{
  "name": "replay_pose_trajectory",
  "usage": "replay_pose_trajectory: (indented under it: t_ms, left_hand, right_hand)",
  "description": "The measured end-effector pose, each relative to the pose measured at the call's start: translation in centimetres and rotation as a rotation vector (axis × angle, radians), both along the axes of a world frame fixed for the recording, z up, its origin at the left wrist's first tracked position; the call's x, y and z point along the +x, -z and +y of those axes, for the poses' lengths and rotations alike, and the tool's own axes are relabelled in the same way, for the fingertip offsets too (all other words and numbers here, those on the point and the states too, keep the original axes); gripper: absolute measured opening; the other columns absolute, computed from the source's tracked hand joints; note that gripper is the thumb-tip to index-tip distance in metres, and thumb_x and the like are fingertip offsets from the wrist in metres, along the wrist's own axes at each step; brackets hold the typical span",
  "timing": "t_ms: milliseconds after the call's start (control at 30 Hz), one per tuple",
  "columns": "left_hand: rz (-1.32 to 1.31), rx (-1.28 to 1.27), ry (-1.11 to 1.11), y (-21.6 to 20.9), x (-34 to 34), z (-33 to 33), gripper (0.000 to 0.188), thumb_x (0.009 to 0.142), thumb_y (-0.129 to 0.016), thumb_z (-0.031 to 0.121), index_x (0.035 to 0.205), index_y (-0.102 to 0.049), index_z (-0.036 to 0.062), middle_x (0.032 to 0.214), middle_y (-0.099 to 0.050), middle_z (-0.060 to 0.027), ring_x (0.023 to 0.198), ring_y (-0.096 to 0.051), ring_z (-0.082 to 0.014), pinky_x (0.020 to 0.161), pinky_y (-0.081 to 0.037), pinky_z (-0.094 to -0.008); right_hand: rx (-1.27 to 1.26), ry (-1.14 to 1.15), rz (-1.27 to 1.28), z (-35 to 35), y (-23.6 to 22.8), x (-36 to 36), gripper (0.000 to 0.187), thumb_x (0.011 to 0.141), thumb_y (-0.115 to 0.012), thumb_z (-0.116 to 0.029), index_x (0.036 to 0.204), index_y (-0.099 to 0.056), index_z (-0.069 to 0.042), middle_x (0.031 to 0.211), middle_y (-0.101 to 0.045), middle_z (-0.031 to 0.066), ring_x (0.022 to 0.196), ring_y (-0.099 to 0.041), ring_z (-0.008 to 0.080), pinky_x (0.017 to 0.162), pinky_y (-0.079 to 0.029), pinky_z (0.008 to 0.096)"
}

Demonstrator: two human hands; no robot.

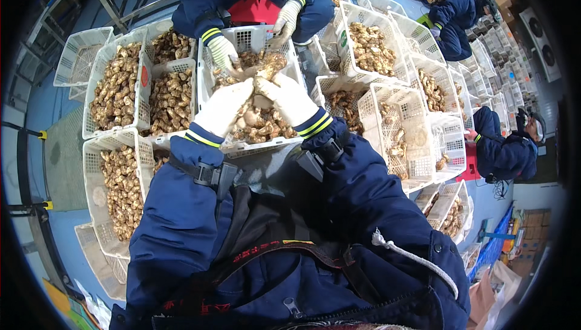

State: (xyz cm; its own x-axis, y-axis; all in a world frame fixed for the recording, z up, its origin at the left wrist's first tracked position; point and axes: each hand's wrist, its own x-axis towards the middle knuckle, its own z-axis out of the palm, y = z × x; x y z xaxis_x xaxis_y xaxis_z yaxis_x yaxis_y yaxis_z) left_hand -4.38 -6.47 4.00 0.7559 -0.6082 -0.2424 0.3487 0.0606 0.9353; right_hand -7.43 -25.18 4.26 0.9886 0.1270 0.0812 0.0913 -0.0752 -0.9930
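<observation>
Gripping with both gloved hands over the white slatted crate [284, 45] directly ahead. Left hand [223, 107] curling closed around pale brown mushrooms [261, 121], fingers pointing up and inward. Right hand [289, 99] closing on the same cluster, thumb side meeting the left glove; exact piece inside each grip hidden by the white gloves, so cannot tell which single mushroom each is pinching. Both hands touching at the middle, hovering just above the heap filling the crate.

Facing a second person across the crate: one gloved hand [222, 53] dipping into the far left corner of the mushroom heap, other gloved hand [285, 20] resting on the far rim. Wearing dark blue jacket, yellow-striped cuffs, same as the near sleeves.

Noting surroundings: left crate pair [114, 82] standing just beside the working crate, full of brown mushrooms; lower left crate [91, 173] likewise full. Right-hand crates [387, 45] stacked and tilted, partly filled. Two further people in blue crouching at the right edge among more white crates. Blue floor [42, 106] showing between crates.
</observation>
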Motion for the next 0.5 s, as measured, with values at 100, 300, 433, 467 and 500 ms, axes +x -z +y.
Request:
replay_pose_trajectory:
  t_ms: [100, 300, 433, 467, 500]
  left_hand:
    - [-0.306, 0.489, -0.022, -2.1, -0.2, 0.6, 0.039, 0.097, -0.051, 0.036, 0.103, -0.066, 0.0006, 0.075, -0.067, -0.0052, 0.058, -0.059, -0.0096, 0.052, -0.045, -0.0233]
    - [-0.458, 0.306, -0.156, -1.8, 0.3, 0.6, 0.041, 0.091, -0.064, 0.024, 0.123, -0.058, -0.0007, 0.108, -0.065, -0.0063, 0.097, -0.058, -0.0112, 0.086, -0.046, -0.0242]
    - [-0.490, 0.203, -0.125, 0.3, 1.2, 1.0, 0.041, 0.090, -0.065, 0.021, 0.125, -0.057, -0.0001, 0.111, -0.064, -0.0068, 0.096, -0.060, -0.0115, 0.086, -0.047, -0.0243]
    - [-0.456, 0.207, -0.142, -1.2, 0.7, 0.8, 0.040, 0.090, -0.065, 0.021, 0.123, -0.058, 0.0001, 0.110, -0.065, -0.0072, 0.094, -0.061, -0.0112, 0.084, -0.048, -0.0244]
    - [-0.392, 0.283, -0.167, -0.3, 1.5, 0.8, 0.038, 0.090, -0.065, 0.021, 0.121, -0.059, 0.0005, 0.106, -0.066, -0.0072, 0.093, -0.062, -0.0108, 0.082, -0.049, -0.0241]
  right_hand:
    - [-0.343, 0.077, -0.212, -0.2, -0.4, -0.1, 0.033, 0.093, -0.058, -0.028, 0.101, -0.059, 0.004, 0.088, -0.063, 0.0181, 0.085, -0.060, 0.0264, 0.075, -0.047, 0.0355]
    - [-0.717, 0.001, -0.143, -0.5, 1.4, 0.0, 0.040, 0.089, -0.059, -0.037, 0.093, -0.056, 0.004, 0.087, -0.061, 0.0241, 0.084, -0.061, 0.0378, 0.073, -0.047, 0.0436]
    - [-0.562, -0.113, 0.034, 0.7, 2.1, 0.1, 0.050, 0.084, -0.062, -0.039, 0.113, -0.057, 0.003, 0.101, -0.064, 0.0250, 0.094, -0.063, 0.0367, 0.080, -0.049, 0.0411]
    - [-0.551, -0.027, -0.106, 0.6, 2.6, 0.1, 0.053, 0.083, -0.064, -0.039, 0.116, -0.055, 0.002, 0.102, -0.064, 0.0249, 0.095, -0.063, 0.0363, 0.081, -0.049, 0.0408]
    - [-0.505, 0.039, -0.154, 0.3, 2.8, 0.2, 0.051, 0.084, -0.064, -0.035, 0.118, -0.055, 0.002, 0.104, -0.064, 0.0244, 0.097, -0.063, 0.0358, 0.082, -0.049, 0.0403]
